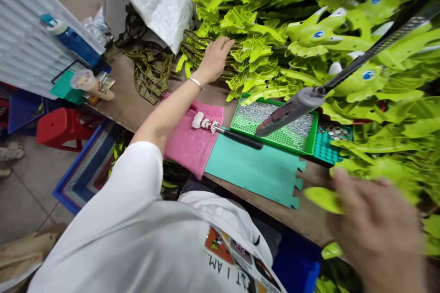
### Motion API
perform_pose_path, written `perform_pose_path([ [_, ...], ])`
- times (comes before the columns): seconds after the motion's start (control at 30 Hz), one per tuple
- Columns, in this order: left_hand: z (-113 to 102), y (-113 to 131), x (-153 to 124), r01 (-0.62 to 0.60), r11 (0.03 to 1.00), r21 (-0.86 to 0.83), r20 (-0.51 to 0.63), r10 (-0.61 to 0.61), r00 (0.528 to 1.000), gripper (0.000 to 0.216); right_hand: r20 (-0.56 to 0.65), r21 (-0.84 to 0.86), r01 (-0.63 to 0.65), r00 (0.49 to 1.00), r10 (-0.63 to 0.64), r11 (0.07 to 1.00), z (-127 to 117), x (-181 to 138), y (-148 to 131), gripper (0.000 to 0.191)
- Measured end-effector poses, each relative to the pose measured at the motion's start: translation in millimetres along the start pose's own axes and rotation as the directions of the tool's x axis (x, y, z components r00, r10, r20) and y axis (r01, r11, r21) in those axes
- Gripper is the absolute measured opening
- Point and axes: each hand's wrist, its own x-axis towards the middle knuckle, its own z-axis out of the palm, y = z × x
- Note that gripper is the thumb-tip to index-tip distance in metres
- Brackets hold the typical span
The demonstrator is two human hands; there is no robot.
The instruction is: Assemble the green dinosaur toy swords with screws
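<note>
My left hand point(215, 60), a bracelet at its wrist, reaches to the back of the bench. Its fingers are stretched out over olive-brown plastic strips point(197, 50), beside the lime-green plastic parts point(256, 48). Nothing shows clearly gripped there. My right hand point(376, 224) is smeared by motion at the lower right, among more lime-green pieces. One leaf-shaped green piece point(323, 199) lies at its fingertips; whether it is held cannot be seen. Between the hands, a black-handled tool with a cloth-wrapped end point(240, 138) rests across a pink cloth point(185, 146) and a teal foam mat point(254, 165).
A grey power screwdriver point(292, 111) hangs over a green tray point(314, 135) of small metal fasteners. Beside it stands a teal tray point(326, 151) with round metal pieces. Green dinosaur-like heads point(318, 34) pile up behind. A white sack point(154, 0), blue bottle point(77, 43) and drink cup point(92, 84) are left.
</note>
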Motion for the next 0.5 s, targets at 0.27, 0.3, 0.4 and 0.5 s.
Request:
perform_pose_path([
  [0.27, -72.9, -118.4, -162.0, 0.315, 0.903, 0.292, 0.046, -0.342, 0.939, 0.032, 0.415, 0.024, 0.338, 0.853, -0.317, 0.941, 113.7, -18.9, -108.8, 0.067],
  [0.3, -78.0, -132.1, -173.5, 0.31, 0.903, 0.296, 0.065, -0.343, 0.937, 0.033, 0.435, 0.018, 0.337, 0.845, -0.311, 0.941, 120.0, -20.4, -107.7, 0.066],
  [0.4, -81.6, -158.7, -191.7, 0.19, 0.951, 0.245, 0.213, -0.244, 0.946, 0.035, 0.469, 0.07, 0.31, 0.829, -0.305, 0.948, 120.5, -19.2, -98.2, 0.066],
  [0.5, -79.3, -169.5, -197.9, 0.075, 0.984, 0.163, 0.256, -0.116, 0.96, 0.037, 0.367, 0.12, 0.243, 0.89, -0.271, 0.963, 99.5, -15.3, -79.2, 0.07],
])
